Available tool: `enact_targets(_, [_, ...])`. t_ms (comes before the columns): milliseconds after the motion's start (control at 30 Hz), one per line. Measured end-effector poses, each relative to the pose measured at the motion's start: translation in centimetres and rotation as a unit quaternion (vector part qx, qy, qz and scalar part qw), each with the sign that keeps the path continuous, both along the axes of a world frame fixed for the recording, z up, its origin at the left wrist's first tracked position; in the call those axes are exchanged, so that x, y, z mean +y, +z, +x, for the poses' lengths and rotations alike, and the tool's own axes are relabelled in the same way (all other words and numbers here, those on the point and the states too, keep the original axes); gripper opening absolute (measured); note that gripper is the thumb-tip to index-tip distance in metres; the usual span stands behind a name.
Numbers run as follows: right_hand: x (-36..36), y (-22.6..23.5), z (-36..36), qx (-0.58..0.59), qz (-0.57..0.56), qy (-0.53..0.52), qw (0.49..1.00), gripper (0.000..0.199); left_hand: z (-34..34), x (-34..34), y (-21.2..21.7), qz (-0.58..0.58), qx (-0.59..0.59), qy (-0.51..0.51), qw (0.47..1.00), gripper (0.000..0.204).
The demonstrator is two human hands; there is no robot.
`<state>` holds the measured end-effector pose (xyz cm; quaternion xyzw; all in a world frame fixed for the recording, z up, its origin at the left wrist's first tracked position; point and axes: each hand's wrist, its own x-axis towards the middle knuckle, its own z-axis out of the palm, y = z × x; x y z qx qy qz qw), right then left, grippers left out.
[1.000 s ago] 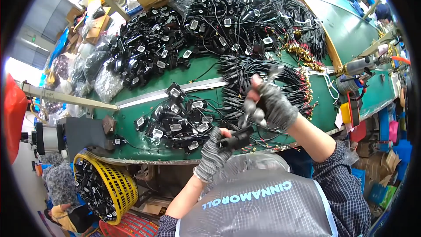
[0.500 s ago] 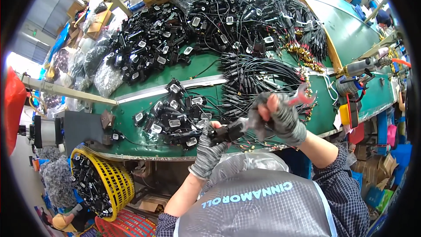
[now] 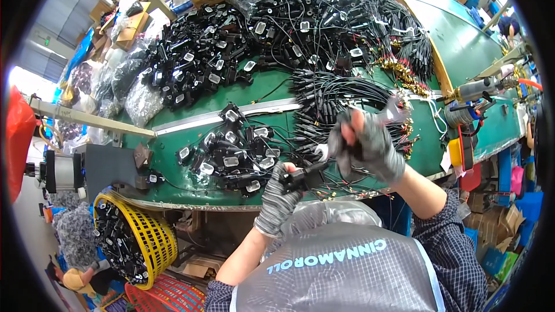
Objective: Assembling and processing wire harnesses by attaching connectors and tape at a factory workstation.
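Person at a green bench [image 3: 428,163], both hands in grey striped gloves with bare fingertips. Left hand [image 3: 281,199], low near the bench's front edge: fingers closed, gripping a black plastic part [image 3: 303,179], which points off toward the right hand. Right hand [image 3: 370,149], just above and right of that part: fingers curled shut round a silver open-ended wrench [image 3: 324,153] (motion blur, far end badly smeared). One wrench end pokes out left of the fist, close over the black part; can't tell if they touch.

Left of the hands, a small cluster of black housings [image 3: 231,160] with clear windows lies on the bench. Behind the right hand, a spread of black cables [image 3: 326,101], some of their ends red and gold. Farther back, a big heap of black housings [image 3: 199,58]. A pale metal strip [image 3: 231,114] runs between heap and cluster. Off right, a power tool [image 3: 477,88]. Below the bench at left, a yellow basket [image 3: 163,242] full of black parts, tilted, beside a red basket [image 3: 167,296].
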<state>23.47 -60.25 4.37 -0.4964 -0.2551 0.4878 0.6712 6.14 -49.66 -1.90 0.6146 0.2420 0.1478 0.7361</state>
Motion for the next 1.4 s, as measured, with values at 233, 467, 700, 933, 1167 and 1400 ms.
enact_targets(233, [1.8, 0.6, -0.7, -0.008, -0.109, 0.112, 0.988, 0.053, 1.1, 0.6, 1.6, 0.384, -0.043, -0.039, 0.921, 0.034])
enact_targets(467, [1.2, -0.5, -1.1, -0.054, -0.025, -0.027, 0.998, 0.052, 0.7, 0.0, 0.5, 0.014, 0.017, 0.004, 1.000, 0.032])
enact_targets(700, [2.3, 2.1, -0.5, 0.003, -0.200, 0.132, 0.971, 0.036, 0.9, 0.7, 0.8, 0.494, -0.038, -0.024, 0.869, 0.029])
enact_targets(933, [1.4, 0.3, -2.4, -0.185, 0.075, -0.051, 0.979, 0.048, 1.2, 0.8, 1.0, -0.098, 0.018, 0.012, 0.995, 0.028])
enact_targets(1167, [1.8, -2.2, 1.8, 0.189, -0.054, 0.079, 0.977, 0.038, 1.3, 1.2, 1.1, 0.420, -0.017, -0.042, 0.906, 0.035])
enact_targets(1400, [2.0, 1.4, -2.5, -0.071, 0.017, -0.032, 0.997, 0.042, 1.2, 0.8, 1.7, 0.022, 0.049, -0.003, 0.999, 0.029])
